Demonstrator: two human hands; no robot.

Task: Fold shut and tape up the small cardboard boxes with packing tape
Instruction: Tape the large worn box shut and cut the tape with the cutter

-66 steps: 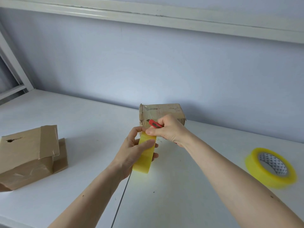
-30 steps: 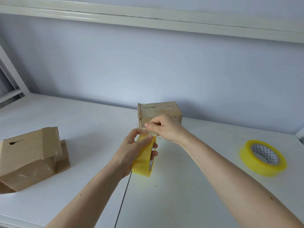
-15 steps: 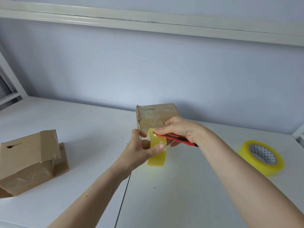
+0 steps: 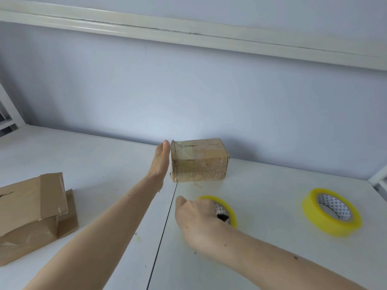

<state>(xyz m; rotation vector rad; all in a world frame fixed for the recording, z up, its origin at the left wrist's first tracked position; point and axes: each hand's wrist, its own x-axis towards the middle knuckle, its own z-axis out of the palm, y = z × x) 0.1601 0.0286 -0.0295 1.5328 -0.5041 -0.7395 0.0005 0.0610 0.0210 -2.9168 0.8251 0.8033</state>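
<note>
At the far left of the table (image 4: 272, 258) sits a pile of brown boxes (image 4: 31, 212), flaps loose and not yet taped, apparently waiting their turn.

Next comes the left hand (image 4: 160, 162), fingers straight and together, its palm flat against the left end of the box (image 4: 199, 161). It holds nothing; it looks to be pressing down tape on that end, or steadying the box against sliding. This box stands at the back of the table near the wall, closed, with glossy tape across its top and front, so it seems close to finished.

In front of it, nearer the person, the right hand (image 4: 199, 218) hangs over a yellow tape roll (image 4: 227, 210) lying flat on the table. Its fingers curl downward at the roll's core and a dark object shows under them, but whether they grip anything cannot be told. Most likely the hand is setting the roll down or letting it go.

Farthest right, a second roll (image 4: 332, 214) lies flat and well apart from both hands, a spare within reach.
</note>
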